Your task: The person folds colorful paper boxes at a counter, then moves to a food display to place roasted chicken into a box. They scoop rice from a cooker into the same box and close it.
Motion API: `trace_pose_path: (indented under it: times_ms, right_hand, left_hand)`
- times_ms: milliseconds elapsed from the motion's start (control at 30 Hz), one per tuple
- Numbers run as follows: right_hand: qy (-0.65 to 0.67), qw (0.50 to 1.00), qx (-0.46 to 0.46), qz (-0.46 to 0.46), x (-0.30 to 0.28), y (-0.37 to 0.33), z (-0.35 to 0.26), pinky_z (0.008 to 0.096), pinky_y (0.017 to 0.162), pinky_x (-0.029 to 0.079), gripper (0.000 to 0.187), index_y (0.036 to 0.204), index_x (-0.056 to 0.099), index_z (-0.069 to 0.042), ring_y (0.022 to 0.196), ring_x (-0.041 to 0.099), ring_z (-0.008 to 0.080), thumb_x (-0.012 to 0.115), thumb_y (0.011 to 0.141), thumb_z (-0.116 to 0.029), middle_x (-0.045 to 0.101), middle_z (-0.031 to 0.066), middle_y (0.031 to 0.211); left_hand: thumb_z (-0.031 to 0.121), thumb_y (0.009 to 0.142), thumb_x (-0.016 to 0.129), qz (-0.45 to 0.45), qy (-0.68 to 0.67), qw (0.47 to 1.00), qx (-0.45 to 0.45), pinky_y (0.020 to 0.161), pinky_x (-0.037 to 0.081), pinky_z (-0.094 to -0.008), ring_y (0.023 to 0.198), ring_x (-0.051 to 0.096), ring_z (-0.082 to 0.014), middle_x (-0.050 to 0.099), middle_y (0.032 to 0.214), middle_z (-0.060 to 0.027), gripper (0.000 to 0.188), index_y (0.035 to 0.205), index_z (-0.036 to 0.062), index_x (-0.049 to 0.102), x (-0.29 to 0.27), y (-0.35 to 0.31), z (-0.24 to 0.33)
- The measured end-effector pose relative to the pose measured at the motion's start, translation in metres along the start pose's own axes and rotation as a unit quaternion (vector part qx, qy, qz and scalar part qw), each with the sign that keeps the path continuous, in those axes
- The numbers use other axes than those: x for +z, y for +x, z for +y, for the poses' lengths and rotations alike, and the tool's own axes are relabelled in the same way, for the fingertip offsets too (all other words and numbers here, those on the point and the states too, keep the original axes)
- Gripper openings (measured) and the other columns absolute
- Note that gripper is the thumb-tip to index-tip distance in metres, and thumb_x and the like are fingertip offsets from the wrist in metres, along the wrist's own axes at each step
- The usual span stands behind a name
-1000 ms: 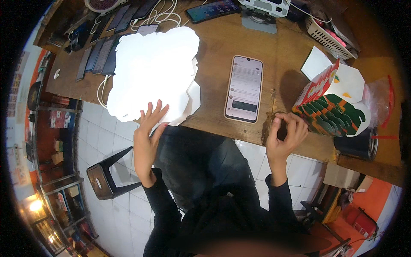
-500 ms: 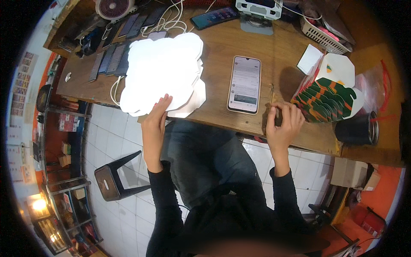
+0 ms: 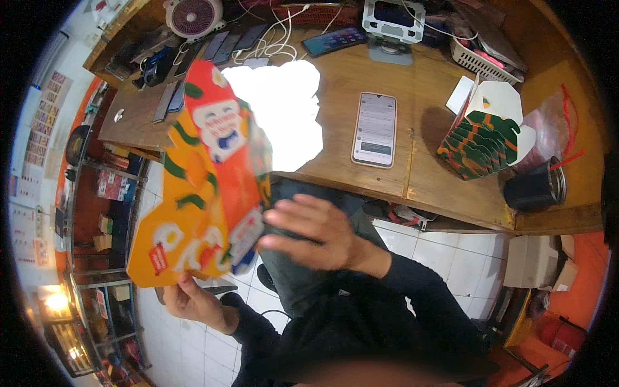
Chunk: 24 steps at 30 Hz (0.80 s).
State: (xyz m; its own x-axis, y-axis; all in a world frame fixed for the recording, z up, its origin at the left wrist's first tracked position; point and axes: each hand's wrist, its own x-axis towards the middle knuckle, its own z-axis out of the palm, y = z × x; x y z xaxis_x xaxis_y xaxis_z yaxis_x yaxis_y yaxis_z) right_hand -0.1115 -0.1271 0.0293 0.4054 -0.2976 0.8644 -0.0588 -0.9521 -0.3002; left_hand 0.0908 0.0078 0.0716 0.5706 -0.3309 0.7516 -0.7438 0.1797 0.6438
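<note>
My left hand (image 3: 196,304) pinches the lower corner of a flat carton blank (image 3: 177,164) printed in orange, red and green. The blank is raised in front of the table's left part, slightly blurred, with its printed side showing. My right hand (image 3: 319,237) is open, fingers spread, beside the blank's lower right edge; whether it touches is unclear. Behind the blank, a stack of white carton blanks (image 3: 293,119) lies on the table, partly covered by it. To the right stands a nested stack of folded cartons (image 3: 480,145) with a green and orange pattern.
On the wooden table (image 3: 425,77) lies a lit phone (image 3: 374,129). A black cup (image 3: 535,191) with a red straw stands near the right edge. Other phones, white cables (image 3: 277,42), a small fan (image 3: 193,16) and a basket (image 3: 483,61) line the back.
A carton blank has come off the white stack in my left hand, drawn toward me with its printed side showing. My right hand has left the table edge and moved left, toward it.
</note>
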Motion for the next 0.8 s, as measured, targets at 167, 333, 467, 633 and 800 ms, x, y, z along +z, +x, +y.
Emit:
trace_pose_path:
  times_ms: [167,333,467,633,800]
  right_hand:
    - [0.033,0.998,0.019,-0.055,0.033,0.029,-0.029,0.0501,0.117,0.023,0.058,0.140,0.049,-0.017,0.139,0.036,0.0318,0.056,0.093,-0.049,0.044,0.0138,0.146]
    - [0.066,0.996,0.055,-0.039,0.044,0.039,-0.043,0.0514,0.115,0.023,0.063,0.142,0.047,-0.009,0.139,0.035,0.0381,0.050,0.095,-0.051,0.039,0.0212,0.148]
    - [0.112,0.988,0.101,0.015,0.055,0.046,-0.048,0.0521,0.112,0.029,0.057,0.139,0.050,-0.007,0.135,0.038,0.0406,0.058,0.093,-0.041,0.039,0.0233,0.147]
    - [0.186,0.976,0.102,0.050,0.067,0.048,-0.058,0.0490,0.109,0.035,0.052,0.132,0.056,-0.003,0.131,0.044,0.0397,0.069,0.087,-0.027,0.044,0.0217,0.141]
    - [0.180,0.983,-0.014,-0.006,0.055,0.049,-0.056,0.0470,0.106,0.041,0.052,0.126,0.060,-0.005,0.126,0.052,0.0384,0.076,0.081,-0.025,0.052,0.0195,0.137]
  left_hand:
    - [0.046,0.088,0.070,-0.035,-0.178,0.961,-0.208,0.092,0.050,-0.0358,0.101,0.064,-0.0231,0.065,0.112,-0.0150,0.065,0.118,-0.0100,0.057,-0.004,-0.022,0.002]
    - [0.045,0.083,0.073,-0.009,-0.454,0.847,-0.277,0.100,0.045,-0.0386,0.113,0.059,-0.0258,0.058,0.124,-0.0160,0.076,0.129,-0.0093,0.048,0.009,-0.047,0.014]
    - [0.042,0.078,0.077,-0.124,-0.453,0.831,-0.300,0.106,0.040,-0.0382,0.125,0.050,-0.0271,0.047,0.136,-0.0172,0.089,0.139,-0.0084,0.037,0.020,-0.056,0.024]
    - [0.021,0.089,0.064,-0.197,-0.339,0.875,-0.283,0.105,0.037,-0.0341,0.125,0.047,-0.0257,0.045,0.136,-0.0197,0.053,0.130,-0.0094,0.049,-0.002,-0.047,0.032]
    - [0.036,0.099,0.049,-0.197,-0.331,0.881,-0.276,0.099,0.044,-0.0349,0.111,0.060,-0.0260,0.058,0.122,-0.0209,0.051,0.122,-0.0081,0.057,-0.032,-0.030,0.023]
